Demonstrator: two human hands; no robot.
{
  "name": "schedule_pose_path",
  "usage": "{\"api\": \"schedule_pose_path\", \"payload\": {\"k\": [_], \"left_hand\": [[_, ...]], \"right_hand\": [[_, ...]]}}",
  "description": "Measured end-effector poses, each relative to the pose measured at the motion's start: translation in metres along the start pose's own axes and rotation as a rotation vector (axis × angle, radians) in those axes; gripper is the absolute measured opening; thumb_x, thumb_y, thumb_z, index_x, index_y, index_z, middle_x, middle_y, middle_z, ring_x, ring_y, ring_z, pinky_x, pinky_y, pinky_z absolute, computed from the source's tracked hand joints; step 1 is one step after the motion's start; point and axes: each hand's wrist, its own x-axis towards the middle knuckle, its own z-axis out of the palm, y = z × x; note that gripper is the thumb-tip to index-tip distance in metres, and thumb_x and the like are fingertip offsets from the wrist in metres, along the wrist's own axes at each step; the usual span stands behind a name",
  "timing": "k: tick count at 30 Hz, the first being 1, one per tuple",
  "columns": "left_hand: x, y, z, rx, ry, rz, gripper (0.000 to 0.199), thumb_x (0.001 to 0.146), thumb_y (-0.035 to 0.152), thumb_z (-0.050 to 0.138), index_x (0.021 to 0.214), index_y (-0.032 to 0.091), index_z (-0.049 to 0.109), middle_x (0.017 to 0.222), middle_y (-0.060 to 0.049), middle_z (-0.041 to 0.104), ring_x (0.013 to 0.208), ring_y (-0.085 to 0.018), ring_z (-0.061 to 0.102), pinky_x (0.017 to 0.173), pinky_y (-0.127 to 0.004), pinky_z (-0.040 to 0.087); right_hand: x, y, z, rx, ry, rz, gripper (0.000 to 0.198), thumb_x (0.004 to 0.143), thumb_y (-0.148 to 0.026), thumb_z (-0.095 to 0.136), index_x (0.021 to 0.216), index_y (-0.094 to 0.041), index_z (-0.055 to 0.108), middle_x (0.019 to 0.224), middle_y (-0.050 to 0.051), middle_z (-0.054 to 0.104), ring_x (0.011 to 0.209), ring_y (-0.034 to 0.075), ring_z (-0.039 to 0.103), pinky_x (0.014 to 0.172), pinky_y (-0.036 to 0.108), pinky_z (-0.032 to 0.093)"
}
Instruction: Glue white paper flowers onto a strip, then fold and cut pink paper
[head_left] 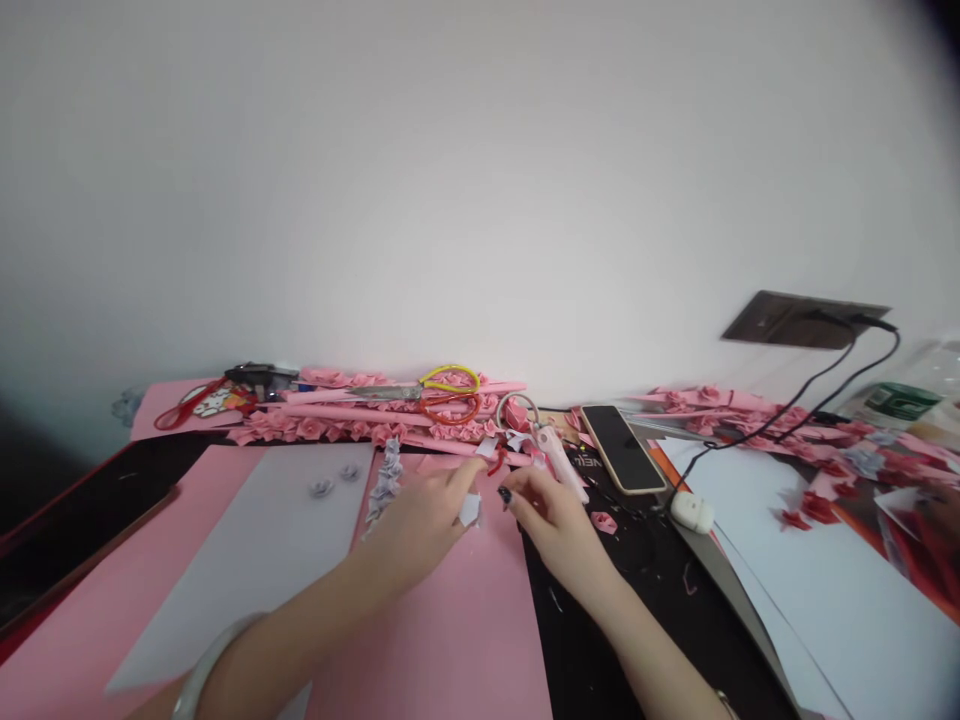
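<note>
My left hand [427, 512] is bent over the pink sheet [450, 620], its fingers closed about a small pale piece of paper [470, 510]. A short gap to the right, my right hand [553, 515] has its thumb and fingertips drawn together near a dark-painted nail. Whether anything sits in that pinch is too small to make out. Beside my left wrist stands a row of grey-lilac paper flowers [386, 482]. Two loose ones, including a grey paper rose [321, 488], lie on the pale sheet [247, 560] at left.
Scissors [450, 395] with yellow and orange handles rest on pink paper-flower stems [315, 428] along the wall. Right of my hands are a pale pink tool with a ring [559, 460], a phone [624, 450], a white earphone case [692, 513], cables [795, 415] and white sheets [825, 590].
</note>
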Motion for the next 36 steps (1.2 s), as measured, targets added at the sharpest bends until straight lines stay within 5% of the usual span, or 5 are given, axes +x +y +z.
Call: {"api": "schedule_pose_path", "payload": {"k": [13, 25, 29, 32, 36], "left_hand": [[-0.005, 0.008, 0.014, -0.150, 0.022, 0.109, 0.052, 0.080, 0.010, 0.037, 0.128, 0.028, 0.028, 0.109, -0.007, 0.058, 0.099, -0.022, 0.056, 0.077, -0.031, 0.045], [0.000, 0.004, 0.002, -0.449, 0.020, 0.065, 0.049, 0.070, 0.017, 0.054, 0.117, 0.026, 0.041, 0.114, -0.005, 0.054, 0.097, -0.020, 0.053, 0.082, -0.032, 0.043], [-0.002, 0.000, 0.000, -0.542, -0.020, -0.061, 0.022, 0.080, 0.038, 0.047, 0.091, 0.020, 0.052, 0.082, -0.001, 0.058, 0.070, -0.015, 0.055, 0.061, -0.026, 0.042], [-0.004, 0.002, 0.009, -0.533, -0.091, -0.054, 0.031, 0.087, 0.038, 0.033, 0.066, 0.018, 0.046, 0.059, 0.004, 0.049, 0.056, -0.012, 0.047, 0.053, -0.024, 0.034], [-0.008, 0.006, 0.024, -0.598, -0.080, -0.070, 0.032, 0.089, 0.036, 0.029, 0.064, 0.019, 0.037, 0.054, 0.006, 0.041, 0.051, -0.010, 0.040, 0.051, -0.024, 0.031]], "right_hand": [[-0.013, 0.004, 0.029, -0.374, -0.005, 0.012, 0.023, 0.086, -0.025, 0.042, 0.064, -0.020, 0.036, 0.060, -0.001, 0.048, 0.054, 0.013, 0.043, 0.051, 0.024, 0.026], [-0.013, 0.013, 0.022, -0.496, 0.001, -0.035, 0.022, 0.088, -0.019, 0.030, 0.068, -0.020, 0.039, 0.059, 0.000, 0.046, 0.051, 0.013, 0.040, 0.049, 0.025, 0.024], [-0.014, 0.012, 0.022, -0.360, -0.006, -0.055, 0.023, 0.089, -0.020, 0.031, 0.066, -0.021, 0.036, 0.059, -0.001, 0.043, 0.052, 0.013, 0.039, 0.049, 0.024, 0.025], [-0.016, 0.009, 0.026, -0.246, -0.045, -0.085, 0.024, 0.090, -0.021, 0.031, 0.066, -0.021, 0.035, 0.060, -0.001, 0.044, 0.052, 0.013, 0.040, 0.051, 0.024, 0.027], [-0.017, 0.007, 0.030, -0.147, -0.043, -0.075, 0.027, 0.090, -0.022, 0.032, 0.064, -0.021, 0.034, 0.057, -0.003, 0.043, 0.051, 0.012, 0.038, 0.050, 0.024, 0.027]]}}
